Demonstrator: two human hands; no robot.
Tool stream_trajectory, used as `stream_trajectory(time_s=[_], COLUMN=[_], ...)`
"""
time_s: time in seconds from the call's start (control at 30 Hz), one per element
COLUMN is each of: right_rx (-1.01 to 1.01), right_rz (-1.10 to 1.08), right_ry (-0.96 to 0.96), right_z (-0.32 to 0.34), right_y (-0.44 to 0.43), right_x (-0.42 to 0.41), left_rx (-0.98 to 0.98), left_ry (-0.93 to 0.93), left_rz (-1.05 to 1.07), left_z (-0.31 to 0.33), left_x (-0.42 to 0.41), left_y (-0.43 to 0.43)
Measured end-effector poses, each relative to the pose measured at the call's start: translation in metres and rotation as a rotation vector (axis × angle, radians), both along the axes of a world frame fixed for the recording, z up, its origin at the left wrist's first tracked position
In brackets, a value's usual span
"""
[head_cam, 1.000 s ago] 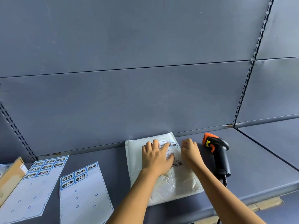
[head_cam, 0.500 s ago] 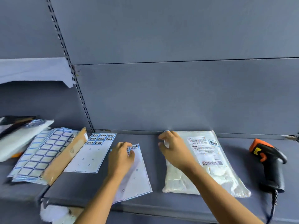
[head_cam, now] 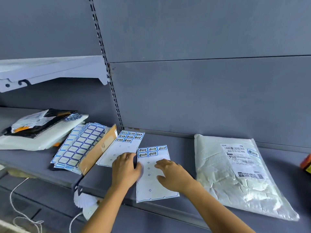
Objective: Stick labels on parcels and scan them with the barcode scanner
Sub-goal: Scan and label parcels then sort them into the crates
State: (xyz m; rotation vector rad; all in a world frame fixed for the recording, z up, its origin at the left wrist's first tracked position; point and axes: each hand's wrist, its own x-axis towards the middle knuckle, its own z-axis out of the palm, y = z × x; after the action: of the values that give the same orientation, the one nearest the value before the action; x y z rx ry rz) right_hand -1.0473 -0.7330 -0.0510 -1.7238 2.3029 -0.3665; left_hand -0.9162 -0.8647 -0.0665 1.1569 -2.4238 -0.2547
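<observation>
Both hands are on the label sheets, so the step in hand looks like fetching a fresh sticker. The left hand (head_cam: 125,169) lies knuckles up on the left edge of the white backing sheet with five blue-bordered labels (head_cam: 152,180). Its fingers are bent, and I cannot tell whether they pinch anything. The right hand (head_cam: 174,175) rests on the same sheet with loose, spread fingers and grips nothing.

The five remaining labels (head_cam: 148,152) sit just beyond both sets of fingertips. Peeling one probably calls for a nail under a corner while the other hand pins the sheet flat.

Well to the right of the right hand lies the white plastic mailer parcel (head_cam: 235,179). It already carries a blue-bordered sticker (head_cam: 253,153) beside its printed shipping label (head_cam: 239,153), so scanning may remain. Only an orange corner of the barcode scanner (head_cam: 307,163) shows, farther right still.

Everything rests on a grey metal shelf (head_cam: 178,145). Far left of the left hand is a pile of soft white and black parcels (head_cam: 42,130), then fanned sheets of blank blue-bordered labels (head_cam: 80,145) and a brown cardboard piece (head_cam: 99,148). A second part-used sheet (head_cam: 117,148) lies just beyond the left hand. A pale upper shelf (head_cam: 50,69) and a grey back panel (head_cam: 202,98) rise behind.
</observation>
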Motion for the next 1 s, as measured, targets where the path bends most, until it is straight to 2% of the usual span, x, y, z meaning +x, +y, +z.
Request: stream_trajectory(time_s=[0.1, 0.23, 0.33, 0.43, 0.53, 0.63, 0.73, 0.87, 1.0], right_rx=[-0.098, -0.31, -0.312, -0.191, -0.17, -0.354, -0.488, -0.591, -0.732], right_rz=[-0.084, -0.521, -0.852, -1.031, -1.069, -0.999, -0.883, -0.83, -0.804], right_ry=[0.05, 0.146, 0.136, -0.029, -0.355, -0.701, -0.999, -1.11, -1.046], right_z=[0.01, 0.035, 0.042, 0.037, 0.029, 0.028, 0.032, 0.036, 0.054], right_y=[0.013, 0.057, 0.113, 0.163, 0.185, 0.191, 0.193, 0.204, 0.244], right_x=[-0.007, -0.043, -0.08, -0.098, -0.105, -0.109, -0.108, -0.111, -0.103], left_rx=[-0.027, -0.021, -0.014, -0.009, -0.02, -0.009, 0.059, 0.064, 0.083], left_ry=[0.009, 0.053, -0.01, -0.082, -0.195, -0.246, -0.217, -0.14, -0.143], left_rz=[-0.085, -0.239, -0.311, -0.354, -0.343, -0.306, -0.291, -0.281, -0.295], left_z=[0.007, 0.016, 0.021, 0.022, 0.023, 0.021, 0.019, 0.024, 0.025], left_x=[-0.027, -0.071, -0.099, -0.119, -0.128, -0.129, -0.123, -0.115, -0.121], left_y=[0.018, 0.054, 0.082, 0.108, 0.13, 0.14, 0.14, 0.138, 0.152])
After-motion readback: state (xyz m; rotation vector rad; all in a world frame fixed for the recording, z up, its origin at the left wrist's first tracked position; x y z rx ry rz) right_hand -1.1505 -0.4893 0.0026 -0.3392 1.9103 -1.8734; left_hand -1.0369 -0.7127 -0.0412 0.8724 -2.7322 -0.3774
